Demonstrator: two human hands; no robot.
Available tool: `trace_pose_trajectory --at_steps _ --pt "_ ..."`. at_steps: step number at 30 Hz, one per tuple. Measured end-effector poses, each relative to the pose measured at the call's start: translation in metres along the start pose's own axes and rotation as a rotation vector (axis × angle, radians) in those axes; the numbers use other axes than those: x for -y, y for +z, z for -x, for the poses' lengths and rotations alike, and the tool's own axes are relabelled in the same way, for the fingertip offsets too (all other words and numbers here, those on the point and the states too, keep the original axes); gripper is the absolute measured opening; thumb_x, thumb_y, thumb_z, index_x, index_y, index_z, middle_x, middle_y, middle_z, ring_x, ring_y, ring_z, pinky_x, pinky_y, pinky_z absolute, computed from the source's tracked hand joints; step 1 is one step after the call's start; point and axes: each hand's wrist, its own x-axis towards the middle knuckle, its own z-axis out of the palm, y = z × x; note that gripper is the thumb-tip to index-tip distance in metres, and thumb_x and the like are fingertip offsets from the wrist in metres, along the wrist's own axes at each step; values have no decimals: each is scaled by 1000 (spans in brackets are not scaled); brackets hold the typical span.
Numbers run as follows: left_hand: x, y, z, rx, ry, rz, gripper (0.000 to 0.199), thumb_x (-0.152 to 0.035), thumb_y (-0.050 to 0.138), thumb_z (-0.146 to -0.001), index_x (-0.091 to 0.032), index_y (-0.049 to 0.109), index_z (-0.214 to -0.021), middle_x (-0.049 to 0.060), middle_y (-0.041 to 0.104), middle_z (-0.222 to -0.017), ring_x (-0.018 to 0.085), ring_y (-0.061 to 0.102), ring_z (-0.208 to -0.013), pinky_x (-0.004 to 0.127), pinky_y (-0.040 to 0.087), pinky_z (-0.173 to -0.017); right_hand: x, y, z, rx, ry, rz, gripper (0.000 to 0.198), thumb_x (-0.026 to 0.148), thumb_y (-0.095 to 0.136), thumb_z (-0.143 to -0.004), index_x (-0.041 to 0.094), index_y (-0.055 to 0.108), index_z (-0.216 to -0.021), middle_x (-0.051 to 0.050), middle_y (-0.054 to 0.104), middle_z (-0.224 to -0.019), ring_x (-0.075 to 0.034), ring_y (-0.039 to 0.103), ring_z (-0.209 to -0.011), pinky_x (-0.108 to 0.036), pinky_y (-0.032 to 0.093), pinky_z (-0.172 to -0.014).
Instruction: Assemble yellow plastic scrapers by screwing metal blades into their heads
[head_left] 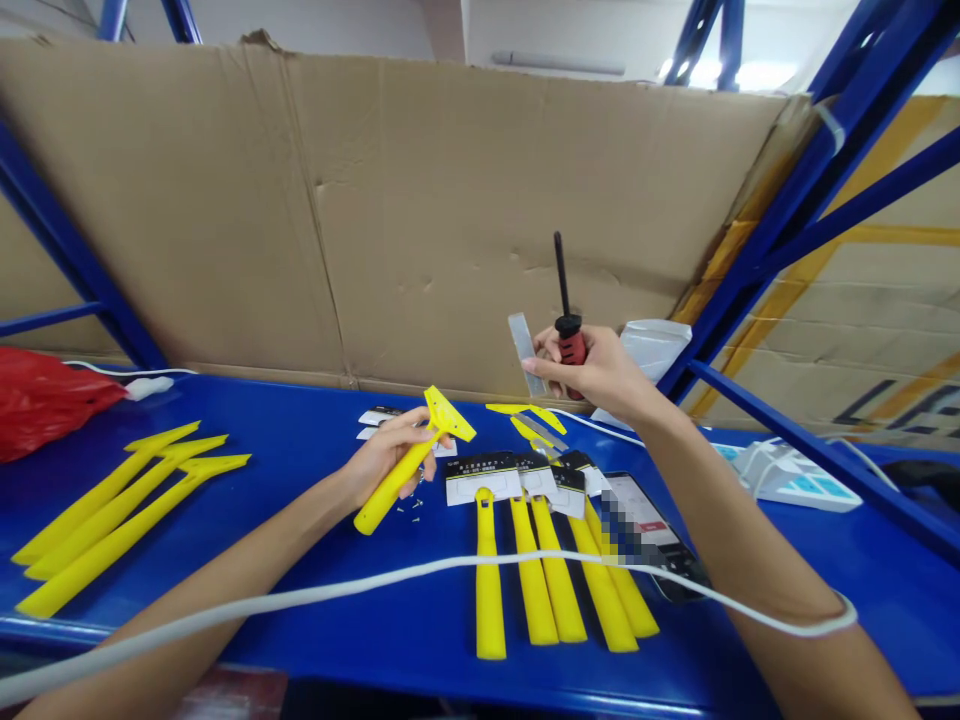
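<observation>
My left hand (394,455) is closed around a yellow scraper handle (397,485), its wide flat head pointing up and to the right. Raised in front of the cardboard, my right hand (574,365) pinches a thin pale blade-like strip (526,352) between thumb and fingers. The same hand also grips a screwdriver (571,342) with a red and black handle, its dark shaft upward. Below my left hand lie several tiny screws (409,510). Loose yellow head pieces (536,422) rest at the back of the table, beneath my right hand.
Several yellow handles (491,590) lie in a row with printed cards (480,478). Three more scraper handles (124,500) are at left, near a red plastic bag (56,400). A phone (645,525) lies at right. A white cable (375,577) crosses in front, over both forearms' reach.
</observation>
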Motion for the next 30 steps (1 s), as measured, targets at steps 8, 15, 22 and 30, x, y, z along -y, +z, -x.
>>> trace_pose_trajectory --at_steps 8,15,22,30 --pt "11 19 10 145 -109 5 44 -33 91 -89 -16 70 -124 19 85 -110 24 81 -62 19 49 -34 -10 46 7 451 148 6 51 49 98 -80 25 53 -82 10 49 -64 -9 50 -49 -26 41 -47" --pt "16 25 9 17 -101 -65 48 -52 92 -93 -17 69 -115 11 84 -95 21 78 -54 22 50 -32 -16 68 10 524 221 61 46 42 99 -79 25 57 -87 9 57 -68 -10 55 -48 -25 44 -43" --pt "20 31 10 -33 -84 -72 44 -58 86 -96 -19 67 -99 6 80 -76 14 64 -38 20 43 -30 -27 65 7 574 203 50 51 59 95 -84 25 57 -86 5 67 -74 -11 54 -49 -28 45 -45" --pt "9 27 13 -153 97 -95 48 -62 86 -96 -18 67 -96 4 77 -75 12 61 -37 20 44 -31 -97 30 -22 151 138 780 60 60 71 -105 27 36 -69 2 52 -64 -16 46 -64 -33 33 -63"
